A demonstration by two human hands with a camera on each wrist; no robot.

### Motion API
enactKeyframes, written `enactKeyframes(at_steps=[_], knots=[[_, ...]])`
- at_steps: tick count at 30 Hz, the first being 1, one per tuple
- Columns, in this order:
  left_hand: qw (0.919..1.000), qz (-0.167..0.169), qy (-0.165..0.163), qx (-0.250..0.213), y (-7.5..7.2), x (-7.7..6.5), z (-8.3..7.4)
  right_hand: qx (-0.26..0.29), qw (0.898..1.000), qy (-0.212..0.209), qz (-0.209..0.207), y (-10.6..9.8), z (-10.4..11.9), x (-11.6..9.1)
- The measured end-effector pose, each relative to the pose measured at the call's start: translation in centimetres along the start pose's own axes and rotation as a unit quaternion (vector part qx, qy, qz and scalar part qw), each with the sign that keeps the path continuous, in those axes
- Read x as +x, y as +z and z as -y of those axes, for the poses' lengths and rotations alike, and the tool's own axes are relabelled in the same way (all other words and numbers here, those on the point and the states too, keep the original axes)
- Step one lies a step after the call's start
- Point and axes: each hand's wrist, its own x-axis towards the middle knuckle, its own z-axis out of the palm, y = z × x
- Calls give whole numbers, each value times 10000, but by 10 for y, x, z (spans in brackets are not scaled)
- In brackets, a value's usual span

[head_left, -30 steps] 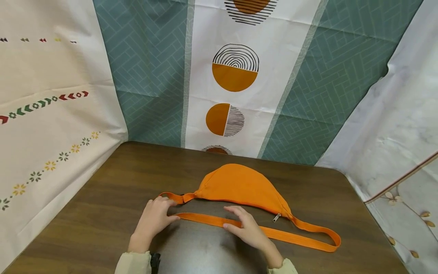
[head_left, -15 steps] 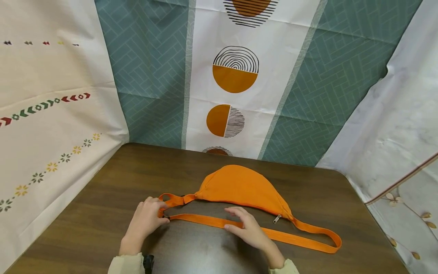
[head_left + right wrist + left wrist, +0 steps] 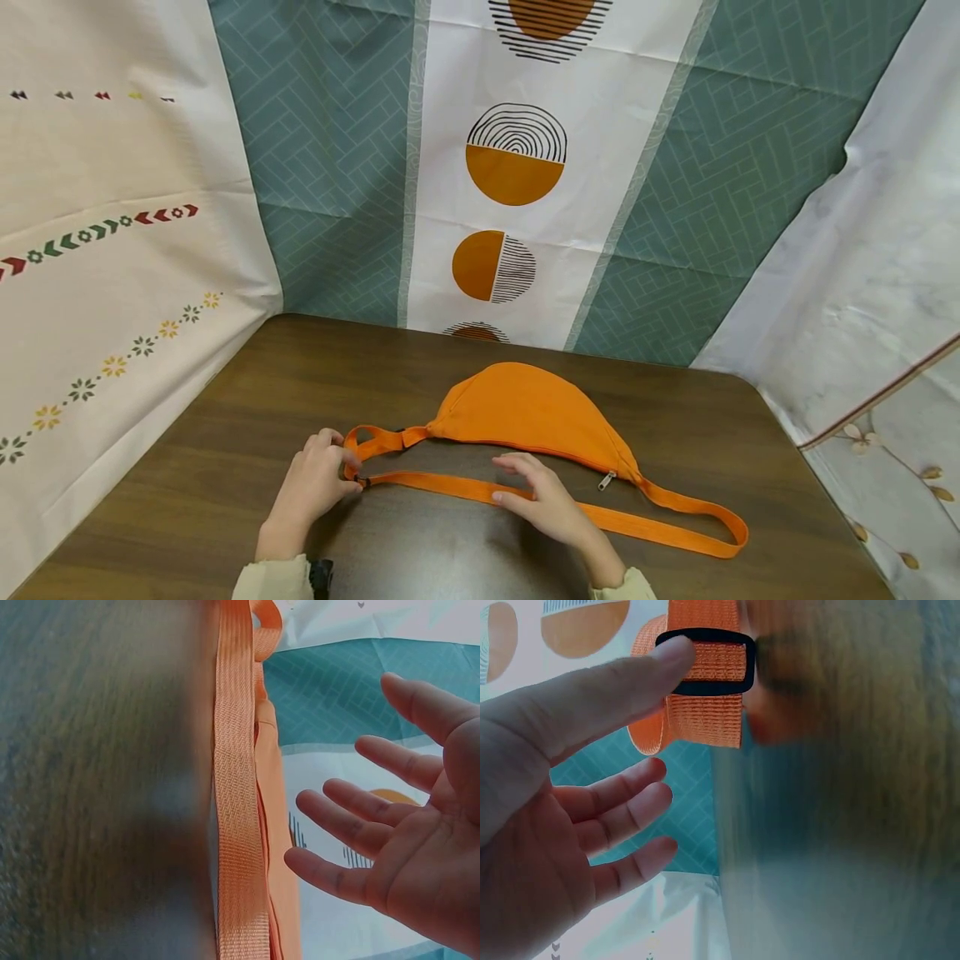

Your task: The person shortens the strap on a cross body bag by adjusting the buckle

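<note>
An orange waist bag (image 3: pixel 525 404) lies flat on the table, its curved side toward the back wall and a metal zipper pull (image 3: pixel 607 481) at its right end. Its orange strap (image 3: pixel 667 533) loops across the front. My left hand (image 3: pixel 307 490) is at the strap's left loop. In the left wrist view, the thumb (image 3: pixel 679 658) overlaps the black slider buckle (image 3: pixel 712 688), three fingers are spread and the index finger is hidden. My right hand (image 3: pixel 551 504) hovers by the strap's middle. Its fingers (image 3: pixel 341 817) are spread apart from the strap in the right wrist view.
The dark brown wooden table (image 3: pixel 300 375) stretches to cloth hangings at the back and sides. Behind it hangs a green and white patterned cloth (image 3: pixel 442 192). A cream cloth (image 3: pixel 112 292) is at left, a pale marbled one (image 3: pixel 862 333) at right.
My left hand has moved left along the strap, uncovering the loop's end and the black buckle. The right hand and the bag have stayed in place.
</note>
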Motion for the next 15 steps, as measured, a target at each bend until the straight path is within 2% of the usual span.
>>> enactKeyframes(at_steps=[4, 10, 15], knots=[[10000, -28, 59, -23, 1, 1, -2, 64, 10000, 28, 16, -3, 11, -1], [9997, -137, 197, -110, 2, 2, -6, 104, 9999, 51, 63, -3, 13, -2], [9978, -317, 487, -328, 3, 4, -9, 120, 9998, 105, 98, -3, 14, -2]])
